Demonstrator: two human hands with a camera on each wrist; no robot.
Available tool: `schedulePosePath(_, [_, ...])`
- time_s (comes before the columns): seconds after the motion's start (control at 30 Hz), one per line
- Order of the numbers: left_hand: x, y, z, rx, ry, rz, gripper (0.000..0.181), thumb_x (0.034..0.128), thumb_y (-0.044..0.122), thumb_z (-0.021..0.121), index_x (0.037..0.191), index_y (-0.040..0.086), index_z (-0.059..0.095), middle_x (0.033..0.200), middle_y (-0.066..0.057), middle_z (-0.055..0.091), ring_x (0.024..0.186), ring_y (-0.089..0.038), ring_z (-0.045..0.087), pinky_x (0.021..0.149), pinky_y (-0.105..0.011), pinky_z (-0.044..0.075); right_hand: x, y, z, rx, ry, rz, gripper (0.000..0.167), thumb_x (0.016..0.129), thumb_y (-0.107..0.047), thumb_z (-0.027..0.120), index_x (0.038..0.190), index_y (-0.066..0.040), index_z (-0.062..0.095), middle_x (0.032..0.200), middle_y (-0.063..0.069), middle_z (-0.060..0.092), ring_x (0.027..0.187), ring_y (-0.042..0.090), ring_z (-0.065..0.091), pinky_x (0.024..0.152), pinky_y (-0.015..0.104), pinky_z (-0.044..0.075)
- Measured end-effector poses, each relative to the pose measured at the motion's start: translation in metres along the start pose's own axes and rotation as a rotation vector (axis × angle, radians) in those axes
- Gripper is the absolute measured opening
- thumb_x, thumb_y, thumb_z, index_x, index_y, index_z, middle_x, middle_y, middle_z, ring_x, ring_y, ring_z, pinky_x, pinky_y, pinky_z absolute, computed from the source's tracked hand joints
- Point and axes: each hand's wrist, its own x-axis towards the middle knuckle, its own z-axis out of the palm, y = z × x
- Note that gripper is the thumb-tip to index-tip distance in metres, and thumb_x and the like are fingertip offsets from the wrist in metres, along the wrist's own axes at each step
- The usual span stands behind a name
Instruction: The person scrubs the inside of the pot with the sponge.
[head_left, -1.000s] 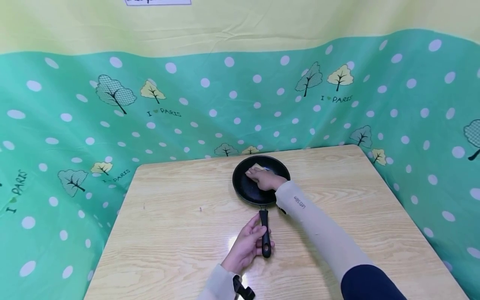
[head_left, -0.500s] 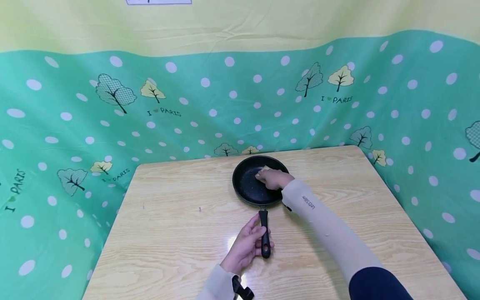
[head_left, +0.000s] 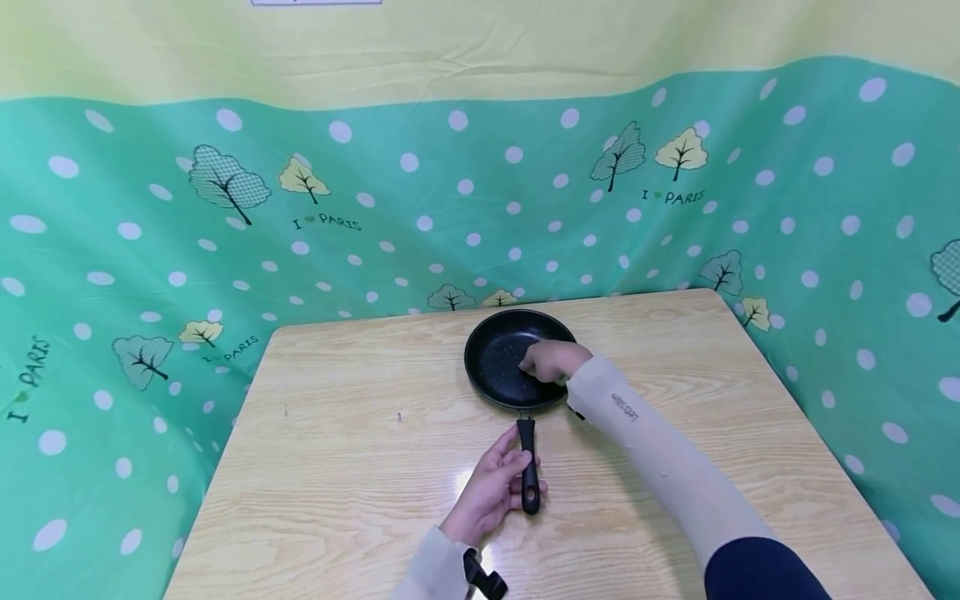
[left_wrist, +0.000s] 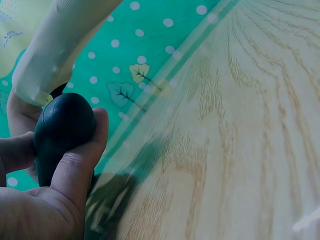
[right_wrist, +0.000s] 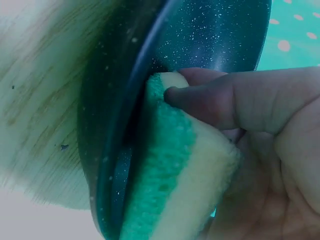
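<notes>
A black speckled frying pan (head_left: 495, 379) lies on the table, its handle (head_left: 528, 437) pointing towards me. My left hand (head_left: 491, 492) grips that handle from the left, thumb on top; the left wrist view shows thumb and fingers around the handle's rounded black end (left_wrist: 67, 122). Inside the pan, on its right side, is my right hand (head_left: 557, 361). It pinches a two-layer sponge (right_wrist: 187, 175), green on one face and pale yellow on the other. The green face lies towards the pan's inside near the wall. From the head view the hand hides the sponge.
The pan stands on a light wood-grain table (head_left: 337, 450) near its back edge. A green dotted curtain (head_left: 375, 208) with printed trees hangs behind and along both sides. My right forearm (head_left: 675, 467) crosses over the table's right part.
My right hand has moved right and slightly nearer within the pan, carrying the sponge from the middle towards the right side. The left hand keeps its grip on the handle; the pan stays put.
</notes>
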Motion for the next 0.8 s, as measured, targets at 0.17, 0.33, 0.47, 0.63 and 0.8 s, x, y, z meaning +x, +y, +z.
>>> schedulePosePath(0.17, [-0.001, 0.000, 0.000, 0.009, 0.004, 0.000, 0.069, 0.1097, 0.013, 0.056, 0.170, 0.015, 0.021, 0.116, -0.014, 0.065, 0.080, -0.023, 0.076, 0.070, -0.039, 0.065, -0.006, -0.002, 0.001, -0.026, -0.022, -0.009, 0.045, 0.104, 0.000, 0.057, 0.146, -0.014, 0.065, 0.157, 0.011, 0.053, 0.149, 0.031, 0.042, 0.120, 0.049, 0.039])
schedulePosePath(0.33, [-0.001, 0.000, 0.000, 0.006, 0.005, -0.005, 0.069, 0.1098, 0.013, 0.056, 0.170, 0.015, 0.021, 0.119, -0.016, 0.064, 0.080, -0.023, 0.076, 0.069, -0.038, 0.065, -0.012, -0.003, 0.004, -0.044, -0.043, -0.032, 0.043, 0.104, -0.001, 0.057, 0.144, -0.013, 0.066, 0.155, 0.011, 0.055, 0.149, 0.031, 0.043, 0.121, 0.047, 0.038])
schedulePosePath(0.47, [0.000, 0.000, -0.001, 0.003, 0.005, -0.006, 0.069, 0.1097, 0.012, 0.056, 0.170, 0.016, 0.022, 0.117, -0.014, 0.065, 0.080, -0.022, 0.076, 0.069, -0.039, 0.065, -0.015, -0.004, 0.006, -0.043, -0.044, -0.053, 0.039, 0.106, -0.004, 0.056, 0.142, -0.013, 0.068, 0.152, 0.010, 0.058, 0.147, 0.031, 0.045, 0.121, 0.048, 0.038])
schedulePosePath(0.63, [0.000, 0.000, 0.000, -0.003, 0.003, -0.005, 0.069, 0.1094, 0.012, 0.056, 0.169, 0.016, 0.022, 0.116, -0.014, 0.066, 0.080, -0.023, 0.076, 0.071, -0.041, 0.065, -0.019, -0.008, 0.008, -0.038, -0.049, -0.075, 0.037, 0.105, -0.004, 0.059, 0.137, -0.014, 0.072, 0.149, 0.011, 0.060, 0.145, 0.031, 0.048, 0.120, 0.050, 0.039])
schedulePosePath(0.8, [0.000, 0.000, 0.000, -0.006, 0.004, -0.007, 0.069, 0.1096, 0.011, 0.056, 0.169, 0.016, 0.022, 0.116, -0.014, 0.066, 0.079, -0.023, 0.076, 0.071, -0.041, 0.065, -0.019, -0.014, 0.011, -0.021, -0.060, -0.110, 0.040, 0.102, 0.000, 0.061, 0.137, -0.014, 0.073, 0.148, 0.010, 0.062, 0.142, 0.029, 0.050, 0.117, 0.048, 0.043])
